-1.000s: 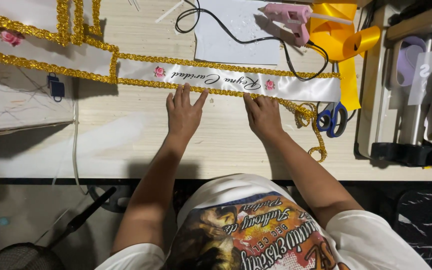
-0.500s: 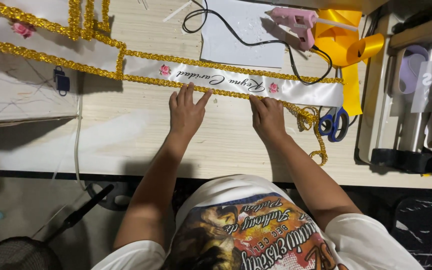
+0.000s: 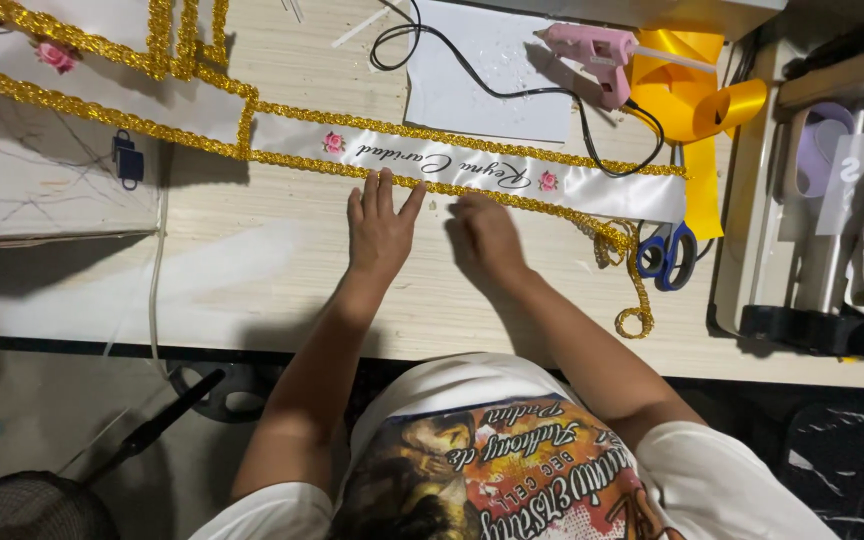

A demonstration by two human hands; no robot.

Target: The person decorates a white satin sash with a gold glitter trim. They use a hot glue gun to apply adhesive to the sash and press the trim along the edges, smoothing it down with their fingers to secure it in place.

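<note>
Head view is showing a white sash lying flat across the wooden table, edged with gold trim. The left hand is resting open, fingers spread, fingertips pressing on the trim at the sash's near edge. The right hand is lying just beside it, fingers curled onto the same trim; whether it is pinching anything cannot be told. A pink glue gun, yellow ribbon and blue scissors are sitting farther right.
</note>
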